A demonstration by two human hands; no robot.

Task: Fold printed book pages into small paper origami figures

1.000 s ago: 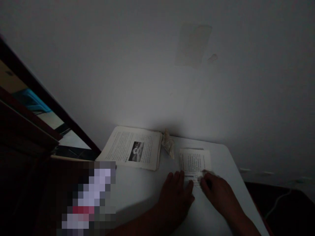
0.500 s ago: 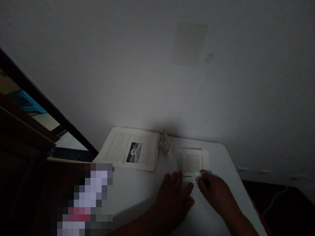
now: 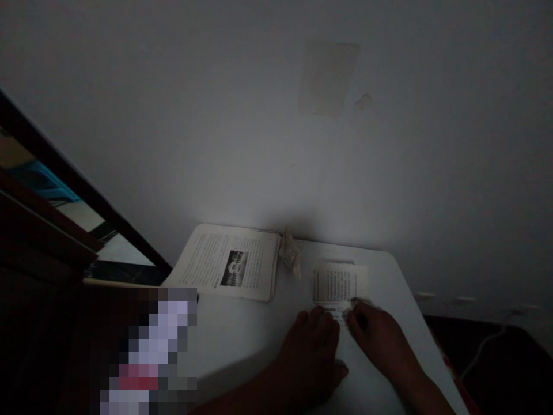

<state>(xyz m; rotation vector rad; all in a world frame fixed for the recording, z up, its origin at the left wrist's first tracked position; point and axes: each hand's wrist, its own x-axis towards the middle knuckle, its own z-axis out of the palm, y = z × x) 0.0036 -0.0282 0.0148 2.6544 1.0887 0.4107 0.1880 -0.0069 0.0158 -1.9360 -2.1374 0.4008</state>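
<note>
A small sheet of printed paper (image 3: pixel 339 282), with a crease across its lower part, lies on the white table. My right hand (image 3: pixel 378 334) pinches its lower right edge between thumb and forefinger. At the paper's lower left, my left hand (image 3: pixel 309 351) rests palm down, its fingers bent over the near end and its thumb stretched out to the right. That near end is partly hidden under the hands. Further back, a folded paper shape with points (image 3: pixel 290 253) sits beside the stack of printed pages (image 3: pixel 246 262).
The white table (image 3: pixel 233 328) stands against a pale wall (image 3: pixel 194 144). A dark slanted frame edge (image 3: pixel 86 187) is on the left, and blurred blocks cover the lower left. A pale cable (image 3: pixel 484 349) hangs on the right.
My left hand has drawn slightly back and to the right, its fingers closer together. My right hand keeps its pinch on the paper. The view has shifted a little.
</note>
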